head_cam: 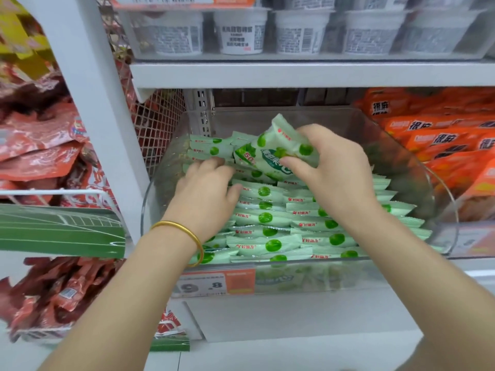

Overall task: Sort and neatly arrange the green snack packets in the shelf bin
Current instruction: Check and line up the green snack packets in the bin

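Head view: store aisle, white shelf (281,319), one clear bin (443,207) full of green snack packets (263,218) in rows, too many to count. My right hand (330,170) grips one bigger green bag (267,151) above them; my left hand (206,194) curls its fingers over the back-row packets.

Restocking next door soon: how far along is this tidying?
Done: up front, small green snack packets line the clear plastic bin in flat overlapping rows. In hand: right hand grips a bigger green pouch; left hand touches the back-left packets. Left: placing that pouch, straightening the back.
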